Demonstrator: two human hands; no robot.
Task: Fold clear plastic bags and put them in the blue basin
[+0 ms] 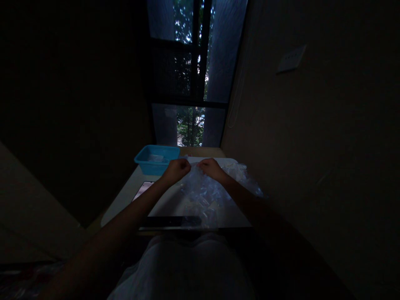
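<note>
Above the far part of the white table (128,200), my left hand (177,170) and my right hand (211,167) are close together, fingers pinched. Between them they hold a clear plastic bag (194,173) by its upper edge. Below and to the right of it, a heap of crinkled clear plastic bags (233,173) covers much of the tabletop, passing under my right forearm. In the dim light I cannot make out where the held bag ends and the heap begins, nor what is inside it.
A blue plastic basin (153,168) with clear plastic in it stands at the back left. Nearer lies a phone with a lit screen (143,189). A long dark strip (168,221) runs along the near table edge. Walls rise on both sides, with a window (190,75) beyond.
</note>
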